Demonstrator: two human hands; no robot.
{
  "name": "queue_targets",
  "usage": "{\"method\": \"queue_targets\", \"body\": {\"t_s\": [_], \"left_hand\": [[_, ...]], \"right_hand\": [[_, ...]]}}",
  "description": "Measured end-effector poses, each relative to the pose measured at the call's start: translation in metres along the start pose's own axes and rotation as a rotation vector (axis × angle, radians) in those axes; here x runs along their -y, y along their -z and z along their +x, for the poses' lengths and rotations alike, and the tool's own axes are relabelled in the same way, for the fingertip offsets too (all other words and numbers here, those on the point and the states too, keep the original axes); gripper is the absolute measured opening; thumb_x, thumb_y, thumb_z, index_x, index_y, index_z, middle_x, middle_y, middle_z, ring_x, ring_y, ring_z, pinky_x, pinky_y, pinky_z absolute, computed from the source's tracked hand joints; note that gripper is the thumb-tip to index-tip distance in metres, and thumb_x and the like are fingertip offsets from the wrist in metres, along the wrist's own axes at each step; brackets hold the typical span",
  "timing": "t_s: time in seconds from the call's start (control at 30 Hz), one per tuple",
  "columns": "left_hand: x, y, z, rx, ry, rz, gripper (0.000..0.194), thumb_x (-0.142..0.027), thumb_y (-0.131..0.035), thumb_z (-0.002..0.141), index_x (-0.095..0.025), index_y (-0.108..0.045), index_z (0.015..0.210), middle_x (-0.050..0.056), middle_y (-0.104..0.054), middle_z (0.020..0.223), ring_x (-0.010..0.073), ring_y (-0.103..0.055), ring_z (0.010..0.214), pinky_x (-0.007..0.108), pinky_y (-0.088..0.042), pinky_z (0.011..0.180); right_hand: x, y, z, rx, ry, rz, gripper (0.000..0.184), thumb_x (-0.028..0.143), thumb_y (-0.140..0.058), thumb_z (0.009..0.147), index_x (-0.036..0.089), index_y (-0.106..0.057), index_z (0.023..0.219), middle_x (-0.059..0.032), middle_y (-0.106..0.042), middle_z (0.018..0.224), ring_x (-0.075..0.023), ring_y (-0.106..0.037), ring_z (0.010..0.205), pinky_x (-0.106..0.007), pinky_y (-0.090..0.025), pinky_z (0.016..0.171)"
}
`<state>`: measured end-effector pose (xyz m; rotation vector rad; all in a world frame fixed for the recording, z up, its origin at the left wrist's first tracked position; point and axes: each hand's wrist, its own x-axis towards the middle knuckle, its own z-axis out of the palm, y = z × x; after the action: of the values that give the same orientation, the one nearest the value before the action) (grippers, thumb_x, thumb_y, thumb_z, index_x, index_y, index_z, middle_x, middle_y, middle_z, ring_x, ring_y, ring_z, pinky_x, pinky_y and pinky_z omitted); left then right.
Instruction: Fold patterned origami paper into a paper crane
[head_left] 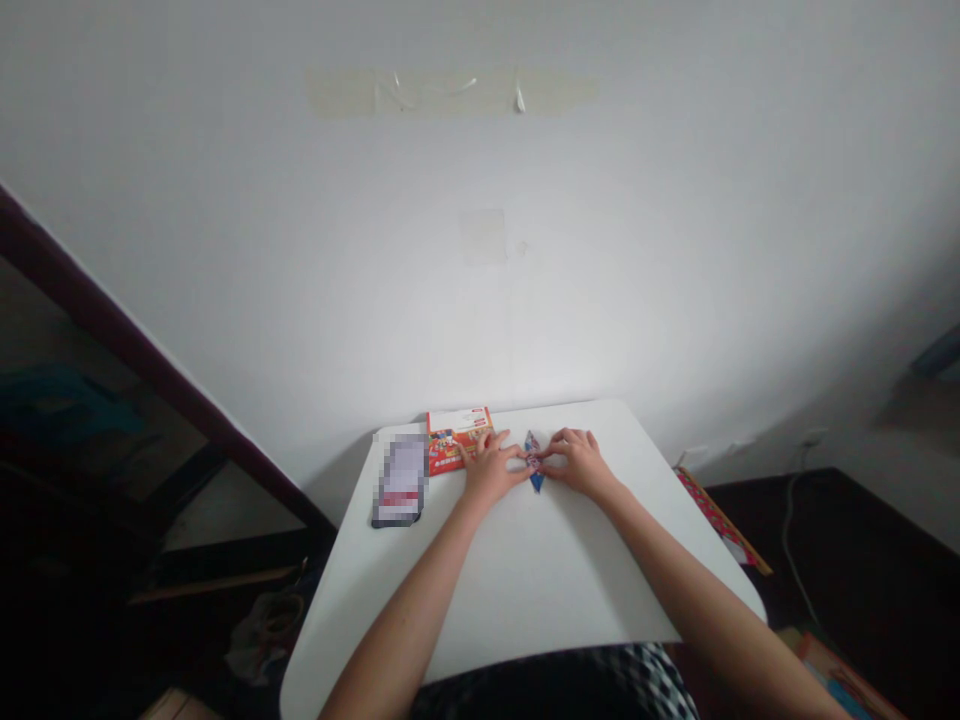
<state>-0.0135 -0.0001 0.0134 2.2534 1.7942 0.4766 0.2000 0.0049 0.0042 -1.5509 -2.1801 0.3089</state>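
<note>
The left hand (491, 468) is narrowed to a pinch, thumb and index fingertip on the near-left side of a small folded paper piece (536, 482). The right hand (577, 462) is likewise pinched on its opposite side. The piece, blue with a multicoloured pattern and pointed at both ends, is at the far half of the white table (555, 590), between the two hands. The left hand's remaining fingers overlap the corner of a red-and-white printed booklet or box (442, 455); contact cannot be confirmed. Its cover carries coloured artwork, a line of pale lettering along the lower edge and small red labels at the top, all too small to read. Beside it lies a smartphone (403, 475), its screen pixelated, a red band illegible.
</note>
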Motion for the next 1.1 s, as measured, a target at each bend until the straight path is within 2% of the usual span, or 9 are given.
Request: {"method": "queue_targets", "body": {"t_s": [0.33,0.73,1.1], "left_hand": [[0.006,0.003,-0.004,0.081,-0.04,0.097,0.052,-0.071,-0.07,0.079,-0.05,-0.069,0.126,-0.005,-0.036,0.168,0.0429,-0.02,0.156,0.081,-0.006,0.12],[0.011,0.002,-0.006,0.144,-0.07,0.118,0.068,-0.076,-0.068,0.075,-0.049,-0.061,0.137,-0.002,-0.027,0.172,0.0439,-0.015,0.158,0.082,-0.002,0.117],[0.009,0.006,-0.007,0.172,-0.078,0.126,0.071,-0.076,-0.068,0.075,-0.051,-0.056,0.141,-0.001,-0.022,0.174,0.0448,-0.012,0.159,0.082,-0.004,0.117]], "right_hand": [[-0.002,0.005,-0.003,0.04,0.06,-0.028,0.042,0.055,-0.083,0.077,0.037,-0.075,0.114,-0.0072,-0.063,0.128,-0.0326,-0.052,0.129,-0.064,-0.028,0.116],[0.001,0.006,-0.01,0.049,0.085,-0.03,0.068,0.06,-0.087,0.066,0.035,-0.067,0.127,-0.0085,-0.059,0.133,-0.0351,-0.049,0.133,-0.072,-0.019,0.118],[-0.001,0.005,-0.012,0.056,0.109,-0.036,0.071,0.064,-0.084,0.067,0.034,-0.064,0.128,-0.0102,-0.057,0.137,-0.0361,-0.047,0.137,-0.076,-0.015,0.118]]}}
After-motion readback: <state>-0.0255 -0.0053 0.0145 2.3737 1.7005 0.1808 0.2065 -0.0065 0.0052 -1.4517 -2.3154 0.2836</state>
